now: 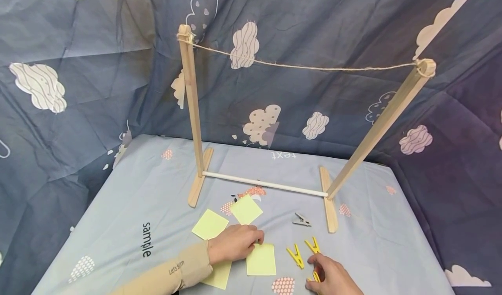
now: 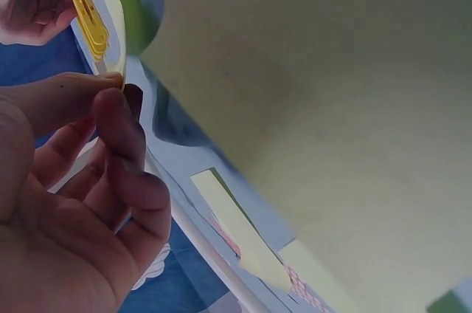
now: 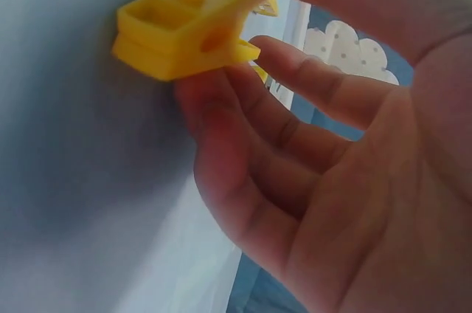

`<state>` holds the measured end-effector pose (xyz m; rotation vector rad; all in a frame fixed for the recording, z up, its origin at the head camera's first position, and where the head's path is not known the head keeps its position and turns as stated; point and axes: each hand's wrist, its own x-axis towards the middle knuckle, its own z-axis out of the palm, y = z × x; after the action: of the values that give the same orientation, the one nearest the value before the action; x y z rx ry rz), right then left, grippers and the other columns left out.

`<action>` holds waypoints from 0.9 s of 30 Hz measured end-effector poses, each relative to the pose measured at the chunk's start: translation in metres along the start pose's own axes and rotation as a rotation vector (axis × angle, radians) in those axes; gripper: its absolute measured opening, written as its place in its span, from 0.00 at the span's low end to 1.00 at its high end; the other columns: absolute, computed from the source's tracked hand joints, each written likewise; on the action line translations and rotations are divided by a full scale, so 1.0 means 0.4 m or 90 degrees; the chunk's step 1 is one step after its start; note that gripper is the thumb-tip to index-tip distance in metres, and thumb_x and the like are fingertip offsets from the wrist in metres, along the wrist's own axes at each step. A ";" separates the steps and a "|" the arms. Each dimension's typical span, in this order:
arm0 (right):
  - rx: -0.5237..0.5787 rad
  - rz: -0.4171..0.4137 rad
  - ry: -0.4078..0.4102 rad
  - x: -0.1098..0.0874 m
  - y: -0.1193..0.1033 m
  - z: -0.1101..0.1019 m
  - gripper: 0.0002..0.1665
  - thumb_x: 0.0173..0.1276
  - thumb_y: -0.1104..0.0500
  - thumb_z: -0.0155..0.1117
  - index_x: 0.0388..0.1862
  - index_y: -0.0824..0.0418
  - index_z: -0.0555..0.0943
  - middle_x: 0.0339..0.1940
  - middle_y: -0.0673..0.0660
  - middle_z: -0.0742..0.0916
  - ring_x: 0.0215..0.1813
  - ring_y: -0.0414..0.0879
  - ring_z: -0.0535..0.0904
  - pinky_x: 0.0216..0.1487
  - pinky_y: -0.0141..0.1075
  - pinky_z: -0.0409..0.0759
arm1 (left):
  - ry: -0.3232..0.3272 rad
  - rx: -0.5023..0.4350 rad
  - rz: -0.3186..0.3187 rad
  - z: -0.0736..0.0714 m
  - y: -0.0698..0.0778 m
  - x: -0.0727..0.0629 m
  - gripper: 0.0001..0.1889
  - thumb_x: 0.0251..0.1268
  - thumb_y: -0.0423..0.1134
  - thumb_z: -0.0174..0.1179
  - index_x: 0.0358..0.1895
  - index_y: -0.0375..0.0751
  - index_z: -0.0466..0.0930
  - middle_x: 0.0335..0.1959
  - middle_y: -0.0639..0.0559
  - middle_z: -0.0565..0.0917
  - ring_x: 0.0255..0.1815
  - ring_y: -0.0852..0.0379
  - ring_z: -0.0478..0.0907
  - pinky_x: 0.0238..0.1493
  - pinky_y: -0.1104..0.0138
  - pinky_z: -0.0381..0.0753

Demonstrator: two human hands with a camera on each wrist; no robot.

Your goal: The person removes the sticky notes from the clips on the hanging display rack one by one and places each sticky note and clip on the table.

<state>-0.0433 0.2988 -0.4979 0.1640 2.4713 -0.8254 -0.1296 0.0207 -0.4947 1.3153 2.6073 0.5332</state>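
Note:
My left hand (image 1: 235, 242) pinches the upper left corner of a pale yellow paper note (image 1: 262, 261) between thumb and forefinger. In the left wrist view the edge of that note runs up from the fingertips. A second note (image 1: 221, 276) lies partly hidden under the left sleeve. Two more notes lie beyond the hand, one on the left (image 1: 209, 225) and one farther back (image 1: 246, 209). At the lower right my right hand (image 1: 333, 277) holds a yellow clothespin (image 3: 184, 21), thumb on top and fingers beneath. Just beyond it lie two other yellow clothespins, a nearer one (image 1: 296, 257) and a farther one (image 1: 312, 245).
A grey clothespin (image 1: 301, 220) lies farther back. Behind the notes stands a wooden frame with a left post (image 1: 192, 99) and a right post (image 1: 378, 131). Twine (image 1: 302, 67) spans their tops, and a white rod (image 1: 266, 184) joins their bases.

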 end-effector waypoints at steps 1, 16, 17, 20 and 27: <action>0.004 -0.009 -0.004 -0.002 0.003 -0.002 0.27 0.47 0.53 0.79 0.44 0.61 0.79 0.27 0.51 0.78 0.28 0.45 0.72 0.28 0.37 0.69 | 0.000 0.002 0.001 0.001 0.000 0.000 0.10 0.60 0.30 0.60 0.39 0.51 0.82 0.32 0.60 0.80 0.25 0.68 0.72 0.24 0.76 0.68; 0.008 0.002 0.049 -0.020 0.008 -0.048 0.26 0.58 0.47 0.71 0.48 0.62 0.78 0.28 0.50 0.78 0.27 0.43 0.73 0.28 0.34 0.70 | 0.022 0.041 0.003 -0.001 -0.008 0.003 0.08 0.60 0.33 0.61 0.40 0.51 0.82 0.33 0.59 0.80 0.22 0.68 0.69 0.22 0.75 0.67; 0.009 -0.010 0.052 -0.023 0.010 -0.058 0.25 0.60 0.47 0.70 0.49 0.63 0.78 0.28 0.50 0.79 0.26 0.43 0.73 0.27 0.33 0.71 | 0.030 0.042 0.005 -0.002 -0.010 0.003 0.08 0.61 0.33 0.61 0.39 0.50 0.82 0.32 0.59 0.80 0.21 0.68 0.67 0.22 0.75 0.66; -0.005 -0.023 0.085 -0.034 0.008 -0.087 0.24 0.62 0.48 0.68 0.49 0.62 0.78 0.27 0.50 0.79 0.25 0.41 0.73 0.26 0.33 0.71 | 0.053 0.040 0.009 -0.007 -0.015 0.000 0.06 0.62 0.33 0.60 0.39 0.50 0.82 0.32 0.59 0.79 0.20 0.69 0.64 0.21 0.77 0.63; -0.096 -0.092 0.214 -0.058 -0.007 -0.168 0.19 0.61 0.49 0.70 0.46 0.59 0.81 0.29 0.46 0.81 0.24 0.33 0.72 0.26 0.30 0.71 | 0.082 0.033 0.012 -0.048 -0.036 -0.016 0.05 0.65 0.36 0.58 0.39 0.49 0.82 0.32 0.60 0.79 0.21 0.70 0.65 0.22 0.78 0.63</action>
<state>-0.0541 0.3374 -0.4391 0.0744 2.8789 -0.7136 -0.1425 0.0030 -0.4825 1.3651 2.7319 0.5757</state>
